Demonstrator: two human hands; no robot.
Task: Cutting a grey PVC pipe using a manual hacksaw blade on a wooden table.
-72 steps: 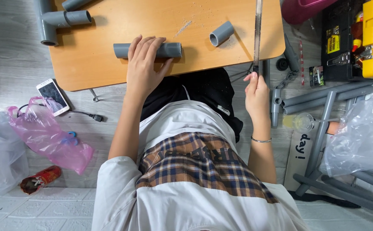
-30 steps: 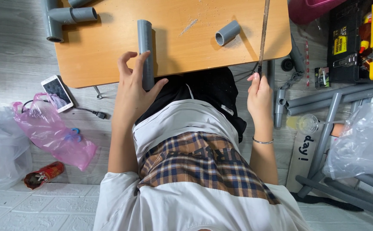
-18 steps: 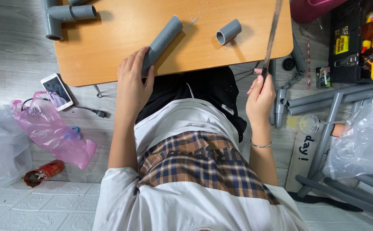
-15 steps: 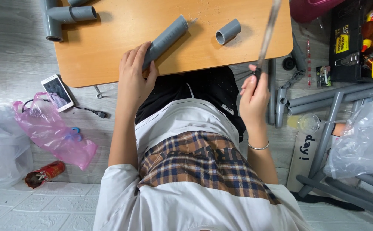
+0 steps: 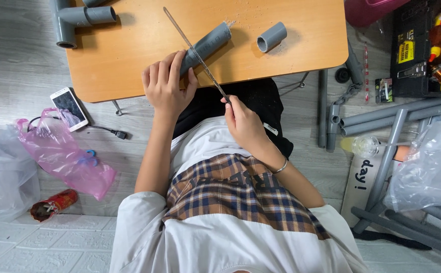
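We see the left hand (image 5: 166, 88) clamped over the near end of a long grey plastic pipe (image 5: 206, 44), which lies slantwise on the low orange-brown wooden table (image 5: 129, 55), its far end pointing up and to the right. The fingers wrap over the pipe and press it down at the near edge of the table. The right hand (image 5: 243, 121) is clenched around the near end of a thin bare metal saw blade (image 5: 192, 50); the blade runs up and to the left and crosses over the pipe just beside the left hand's fingers, touching it there.

To the right of the long pipe, a short grey pipe offcut (image 5: 271, 36) lies on the table, apart from it. At the far left corner we see a grey pipe assembly with elbow joints (image 5: 74, 17) hanging partly over the table edge. On the floor to the left lie a white smartphone (image 5: 69, 108) and a pink plastic bag (image 5: 61, 154). On the right, several long grey pipes (image 5: 392, 114) rest on the floor near a yellow and black toolbox (image 5: 428, 45).
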